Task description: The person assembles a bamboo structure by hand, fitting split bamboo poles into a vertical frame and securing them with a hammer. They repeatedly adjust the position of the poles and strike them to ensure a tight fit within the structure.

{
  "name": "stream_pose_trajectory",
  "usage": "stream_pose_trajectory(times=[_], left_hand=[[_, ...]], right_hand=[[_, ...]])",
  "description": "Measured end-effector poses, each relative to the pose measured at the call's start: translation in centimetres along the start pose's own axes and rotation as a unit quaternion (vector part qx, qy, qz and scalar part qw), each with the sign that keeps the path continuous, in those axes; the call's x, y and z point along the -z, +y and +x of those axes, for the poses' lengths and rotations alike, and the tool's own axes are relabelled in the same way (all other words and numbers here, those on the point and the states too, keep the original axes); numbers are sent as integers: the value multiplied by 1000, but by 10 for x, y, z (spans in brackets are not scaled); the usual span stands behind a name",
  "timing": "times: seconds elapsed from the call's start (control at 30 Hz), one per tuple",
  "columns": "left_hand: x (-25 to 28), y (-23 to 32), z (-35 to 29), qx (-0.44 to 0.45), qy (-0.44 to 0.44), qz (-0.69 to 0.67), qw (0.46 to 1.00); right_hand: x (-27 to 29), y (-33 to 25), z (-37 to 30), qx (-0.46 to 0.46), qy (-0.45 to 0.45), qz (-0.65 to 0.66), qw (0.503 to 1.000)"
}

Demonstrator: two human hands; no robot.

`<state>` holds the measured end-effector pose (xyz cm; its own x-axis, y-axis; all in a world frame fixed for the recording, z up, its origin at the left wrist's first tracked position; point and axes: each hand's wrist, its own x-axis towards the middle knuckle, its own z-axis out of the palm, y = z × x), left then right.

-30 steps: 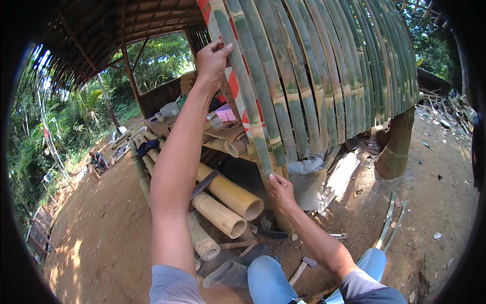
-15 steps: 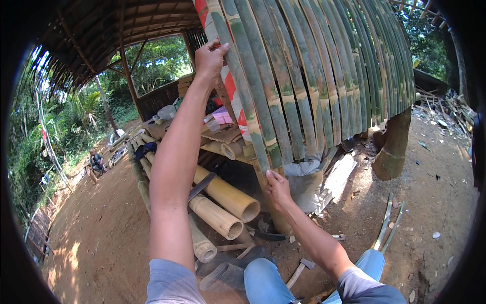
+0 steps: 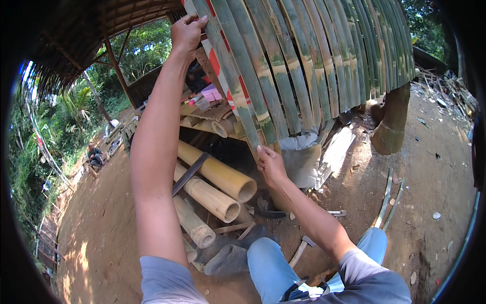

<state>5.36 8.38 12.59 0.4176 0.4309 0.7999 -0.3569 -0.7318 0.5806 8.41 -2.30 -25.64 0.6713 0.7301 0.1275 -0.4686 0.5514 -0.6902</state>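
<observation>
A wall of upright split-bamboo slats (image 3: 304,66), green with pale patches, fills the upper middle. Its leftmost bamboo slat (image 3: 234,83) is between my two hands, with red-and-white sheeting (image 3: 212,62) behind it. High on the left, my left hand (image 3: 186,33) is closed on the slat's edge, thumb in front and fingers partly hidden. Lower down, my right hand (image 3: 271,164) pinches the same slat near its bottom end. Both arms are stretched forward.
Thick bamboo poles (image 3: 217,172) lie below the platform, a long dark blade (image 3: 191,173) across them. A hatchet (image 3: 302,249) lies beside my knee. Two green bamboo strips (image 3: 387,202) rest on the dirt at right. A person (image 3: 94,156) sits far left. A bamboo post (image 3: 394,121) stands right.
The view has tilted, so the wall and poles sit higher in the picture. My left hand appears higher and further left; both hands keep their hold on the slat.
</observation>
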Motion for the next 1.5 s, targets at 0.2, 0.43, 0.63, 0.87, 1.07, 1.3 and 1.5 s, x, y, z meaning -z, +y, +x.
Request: stream_pose_trajectory(times=[0.2,0.43,0.63,0.87,1.07,1.3,1.5], left_hand=[[22,-31,35,-16,-33,0,999],[23,-39,43,-19,-41,2,999],[16,-37,39,-7,-35,-23,999],[13,-32,24,-68,1,53,996],[-4,-9,-4,-438,132,441,772],[8,-34,-52,-469,29,517,715],[8,-53,-130,-434,-122,516,729]], right_hand=[[1,3,5,-13,-22,8,1000],[4,1,7,7,0,-2,1000],[11,1,14,19,9,-12,1000],[4,4,8,31,28,-58,997],[-5,1,6,46,86,-72,993],[-12,0,1,31,113,-55,992],[-10,1,3,27,111,-58,992]])
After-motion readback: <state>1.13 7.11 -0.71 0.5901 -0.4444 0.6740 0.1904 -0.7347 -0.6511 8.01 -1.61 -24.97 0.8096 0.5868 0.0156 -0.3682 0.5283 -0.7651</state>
